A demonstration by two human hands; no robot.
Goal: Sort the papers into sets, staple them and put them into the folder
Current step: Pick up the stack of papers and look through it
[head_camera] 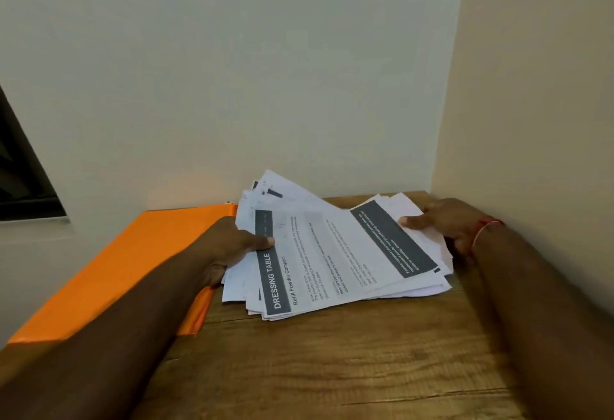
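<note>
Papers (319, 253) lengthwise left-right; heading (273, 281) leftward

Top sheet (315, 253), dark header band (274, 281): "DRESSING TABLE"; below it "Refill Powder Compact". Body print, upside-down sheet (392, 240): too small to read.

Your papers (315, 253) were thin, matt white paper, printed with flat dark-grey bands and slightly curled at the edges. Your folder (133, 253) looked like smooth orange plastic with a faint sheen, while the table (332, 370) was matt brown wood with visible grain and fine cracks. The wall (232, 71) was smooth matt paint, and your wristband (488, 223) looked like red thread.
</note>
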